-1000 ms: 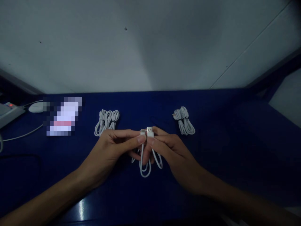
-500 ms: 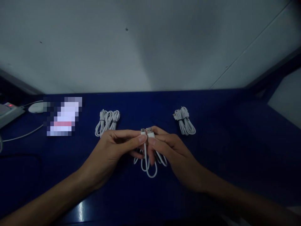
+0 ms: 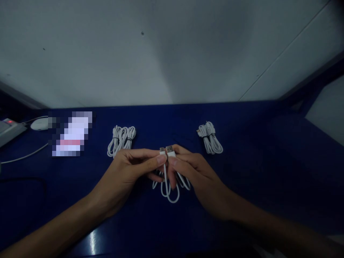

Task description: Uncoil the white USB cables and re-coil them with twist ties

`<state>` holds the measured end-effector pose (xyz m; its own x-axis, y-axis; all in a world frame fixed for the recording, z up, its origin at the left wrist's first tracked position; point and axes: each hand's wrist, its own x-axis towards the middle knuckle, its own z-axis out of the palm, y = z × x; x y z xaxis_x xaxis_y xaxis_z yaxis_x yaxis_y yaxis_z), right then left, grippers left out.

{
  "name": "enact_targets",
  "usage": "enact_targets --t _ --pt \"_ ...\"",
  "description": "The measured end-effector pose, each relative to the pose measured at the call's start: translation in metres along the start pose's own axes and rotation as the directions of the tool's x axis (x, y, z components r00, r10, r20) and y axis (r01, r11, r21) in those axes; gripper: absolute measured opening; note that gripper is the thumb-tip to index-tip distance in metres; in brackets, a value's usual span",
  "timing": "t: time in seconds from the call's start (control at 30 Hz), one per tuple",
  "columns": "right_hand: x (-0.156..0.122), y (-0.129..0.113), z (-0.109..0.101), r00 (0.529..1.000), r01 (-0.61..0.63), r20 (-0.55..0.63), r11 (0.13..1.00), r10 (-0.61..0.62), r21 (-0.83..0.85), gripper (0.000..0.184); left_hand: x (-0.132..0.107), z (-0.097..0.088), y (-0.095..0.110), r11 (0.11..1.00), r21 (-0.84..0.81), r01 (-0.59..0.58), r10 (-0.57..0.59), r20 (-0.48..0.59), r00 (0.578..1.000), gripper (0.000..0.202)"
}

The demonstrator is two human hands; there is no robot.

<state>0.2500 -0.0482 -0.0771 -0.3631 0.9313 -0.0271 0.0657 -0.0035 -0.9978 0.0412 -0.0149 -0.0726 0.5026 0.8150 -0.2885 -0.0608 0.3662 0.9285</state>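
Shifted the lower loop (image 3: 173,201) of the white cable (image 3: 165,175) rightward over the past second

Pinching the small plug (image 3: 162,150) in the left hand (image 3: 126,166), the USB plug (image 3: 170,149) in the right hand (image 3: 197,170). Holding both nearer than, and left of, the tied bundle (image 3: 211,141), with wider tied coils (image 3: 122,139) farther left of it.

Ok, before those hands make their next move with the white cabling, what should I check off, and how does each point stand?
1. Left hand has a grip on the smaller plug: ok, pinched.
2. Right hand has a grip on the larger plug: ok, pinched.
3. Both plugs' metal ends uncovered: ok, they point away from the person.
4. Both plugs on one cable: cannot tell; the hands hide part of the held cabling.
5. Left bundle and right bundle tied: ok, dark ties show on both.
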Motion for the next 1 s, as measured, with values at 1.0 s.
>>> enact_targets --t 1.0 --pt "0.0004 0.0014 -0.0001 0.999 0.023 -0.024 0.999 -0.023 0.023 0.059 0.0016 0.0015 0.0011 0.999 -0.008 0.032 -0.032 -0.005 0.999 0.017"
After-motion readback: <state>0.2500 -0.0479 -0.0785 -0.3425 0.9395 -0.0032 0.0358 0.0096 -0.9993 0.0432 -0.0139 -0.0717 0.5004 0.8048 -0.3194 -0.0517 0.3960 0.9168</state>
